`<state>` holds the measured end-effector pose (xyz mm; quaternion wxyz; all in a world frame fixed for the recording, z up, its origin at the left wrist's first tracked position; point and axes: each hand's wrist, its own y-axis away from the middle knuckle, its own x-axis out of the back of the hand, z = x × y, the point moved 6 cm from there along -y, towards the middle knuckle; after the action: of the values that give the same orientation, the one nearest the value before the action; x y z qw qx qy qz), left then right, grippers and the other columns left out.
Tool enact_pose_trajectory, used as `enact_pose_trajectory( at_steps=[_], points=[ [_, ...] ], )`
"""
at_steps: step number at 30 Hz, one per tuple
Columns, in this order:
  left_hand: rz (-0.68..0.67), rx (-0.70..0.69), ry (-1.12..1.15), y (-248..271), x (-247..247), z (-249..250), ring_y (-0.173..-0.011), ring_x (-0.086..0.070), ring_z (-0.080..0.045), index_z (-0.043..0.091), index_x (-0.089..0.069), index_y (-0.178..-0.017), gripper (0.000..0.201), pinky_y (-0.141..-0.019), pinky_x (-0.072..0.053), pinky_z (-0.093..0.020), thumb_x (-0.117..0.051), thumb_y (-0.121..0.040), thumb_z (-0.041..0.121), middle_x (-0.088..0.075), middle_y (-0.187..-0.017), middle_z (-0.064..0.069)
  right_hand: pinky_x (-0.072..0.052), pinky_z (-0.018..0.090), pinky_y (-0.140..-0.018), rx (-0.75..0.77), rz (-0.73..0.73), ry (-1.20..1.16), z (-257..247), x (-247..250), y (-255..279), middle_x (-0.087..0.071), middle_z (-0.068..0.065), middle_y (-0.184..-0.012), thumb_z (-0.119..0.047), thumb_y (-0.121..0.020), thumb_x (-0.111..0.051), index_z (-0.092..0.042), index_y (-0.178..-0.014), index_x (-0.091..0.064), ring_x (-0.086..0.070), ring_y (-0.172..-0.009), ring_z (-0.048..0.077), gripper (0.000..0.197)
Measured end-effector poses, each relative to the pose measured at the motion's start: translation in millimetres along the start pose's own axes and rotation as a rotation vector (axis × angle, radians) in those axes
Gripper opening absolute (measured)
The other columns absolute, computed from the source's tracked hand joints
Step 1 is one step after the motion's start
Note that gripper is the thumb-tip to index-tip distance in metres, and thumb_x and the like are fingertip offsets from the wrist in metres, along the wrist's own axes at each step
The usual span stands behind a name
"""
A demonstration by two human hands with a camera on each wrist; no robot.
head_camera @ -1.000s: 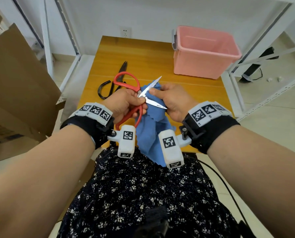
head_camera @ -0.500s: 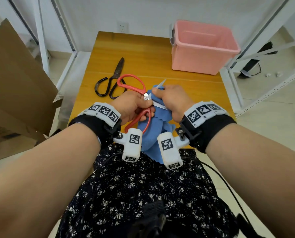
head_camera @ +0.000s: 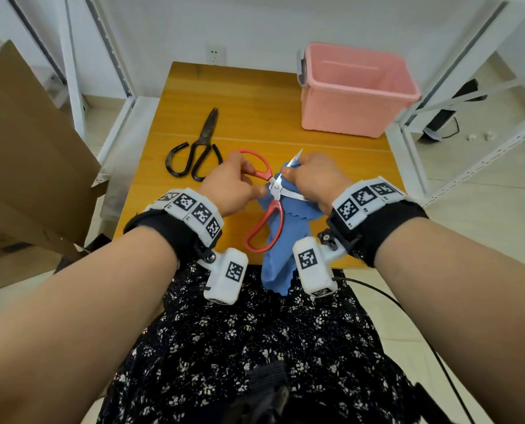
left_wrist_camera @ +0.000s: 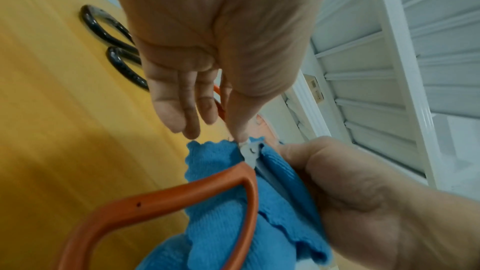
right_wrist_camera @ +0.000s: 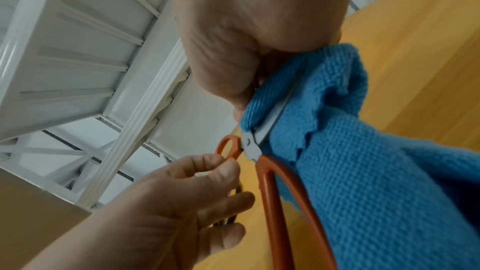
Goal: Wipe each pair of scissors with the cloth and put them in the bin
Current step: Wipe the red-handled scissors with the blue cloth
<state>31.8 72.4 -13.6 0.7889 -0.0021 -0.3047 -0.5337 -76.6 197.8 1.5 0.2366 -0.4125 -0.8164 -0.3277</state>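
Left hand (head_camera: pixel 229 185) grips red scissors (head_camera: pixel 267 215) spread open, right hand (head_camera: pixel 314 179) clutching cloth (head_camera: pixel 285 240) round the away-pointing blade.

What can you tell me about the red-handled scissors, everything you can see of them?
The red-handled scissors have two large orange-red loop handles of plastic-looking material and bright metal blades joined at a small pivot screw. They are spread wide open and held up over the wooden table. The left hand grips the far loop; the near loop hangs free toward the person. The right hand wraps the blue cloth round one blade, whose tip pokes out above the fingers; the other blade lies across the cloth.
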Motion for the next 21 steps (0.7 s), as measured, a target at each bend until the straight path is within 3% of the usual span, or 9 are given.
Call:
enact_pose_trajectory(
  at_steps=[2,4,7,11,13,14,17,19,21],
  points=[
    [-0.059,-0.003,0.015,0,0,2,-0.091,-0.067,-0.030,0.023,-0.042,-0.121,0.053,-0.075,-0.060,-0.048,-0.076,-0.081,0.011,-0.061,-0.103,-0.010,-0.029,0.029,-0.052,-0.024,-0.003,-0.045,0,0,0,-0.041,0.004,-0.061,-0.021,-0.096,-0.058,-0.014,-0.062,-0.041,-0.036,-0.054,0.019,0.038],
    [-0.137,-0.010,0.060,2,-5,4,-0.094,-0.065,-0.028,0.027,-0.037,-0.135,0.071,-0.073,-0.061,-0.043,-0.073,-0.080,0.000,-0.058,-0.111,-0.007,-0.030,0.031,-0.055,-0.031,-0.001,-0.100,-1,-2,0,-0.042,0.008,-0.065,-0.022,-0.095,-0.060,-0.011,-0.069,-0.046,-0.036,-0.056,0.020,0.031],
    [-0.179,0.005,0.197,6,-13,3,-0.099,-0.064,-0.027,0.022,-0.028,-0.146,0.080,-0.071,-0.061,-0.043,-0.068,-0.084,-0.007,-0.054,-0.115,-0.001,-0.027,0.036,-0.060,-0.019,0.012,-0.179,-2,-5,2,-0.041,0.012,-0.073,-0.022,-0.094,-0.060,-0.014,-0.087,-0.055,-0.036,-0.063,0.021,0.012],
    [-0.205,0.048,0.357,8,-17,2,-0.101,-0.066,-0.028,0.020,-0.026,-0.147,0.075,-0.073,-0.061,-0.044,-0.063,-0.087,-0.007,-0.051,-0.119,0.000,-0.029,0.034,-0.058,-0.017,0.007,-0.201,5,-10,3,-0.038,0.010,-0.066,-0.027,-0.095,-0.063,-0.011,-0.077,-0.053,-0.035,-0.059,0.019,0.026],
    [-0.212,0.034,0.358,9,-18,2,-0.096,-0.067,-0.027,0.021,-0.026,-0.146,0.075,-0.065,-0.060,-0.038,-0.062,-0.087,-0.008,-0.048,-0.125,-0.003,-0.031,0.034,-0.058,-0.028,-0.024,-0.217,9,-12,3,-0.042,0.011,-0.065,-0.030,-0.093,-0.066,-0.003,-0.073,-0.055,-0.038,-0.059,0.019,0.035],
    [-0.211,0.028,0.353,10,-18,2,-0.093,-0.066,-0.026,0.021,-0.027,-0.145,0.074,-0.061,-0.059,-0.033,-0.063,-0.087,-0.008,-0.047,-0.126,-0.004,-0.036,0.036,-0.060,-0.033,-0.048,-0.225,10,-14,3,-0.049,0.013,-0.069,-0.032,-0.092,-0.067,0.001,-0.081,-0.061,-0.043,-0.063,0.021,0.036],
    [-0.202,0.041,0.370,8,-19,-2,-0.089,-0.065,-0.023,0.022,-0.030,-0.142,0.073,-0.057,-0.057,-0.030,-0.063,-0.085,-0.009,-0.048,-0.123,-0.002,-0.049,0.042,-0.070,-0.041,-0.118,-0.232,14,-18,3,-0.072,0.017,-0.093,-0.037,-0.089,-0.072,-0.007,-0.099,-0.071,-0.061,-0.078,0.027,0.031],
    [-0.194,0.055,0.382,6,-20,-4,-0.086,-0.065,-0.023,0.022,-0.031,-0.141,0.073,-0.056,-0.057,-0.031,-0.063,-0.085,-0.010,-0.050,-0.117,0.000,-0.055,0.049,-0.080,-0.049,-0.147,-0.203,15,-21,4,-0.073,0.019,-0.101,-0.040,-0.086,-0.073,-0.012,-0.104,-0.072,-0.068,-0.089,0.033,0.034],
    [-0.180,0.072,0.405,5,-20,-6,-0.082,-0.064,-0.020,0.022,-0.032,-0.140,0.071,-0.053,-0.055,-0.031,-0.063,-0.085,-0.010,-0.051,-0.113,0.001,-0.055,0.053,-0.085,-0.063,-0.160,-0.215,15,-24,4,-0.074,0.019,-0.102,-0.042,-0.084,-0.075,-0.017,-0.098,-0.074,-0.070,-0.094,0.035,0.029]
  ],
)
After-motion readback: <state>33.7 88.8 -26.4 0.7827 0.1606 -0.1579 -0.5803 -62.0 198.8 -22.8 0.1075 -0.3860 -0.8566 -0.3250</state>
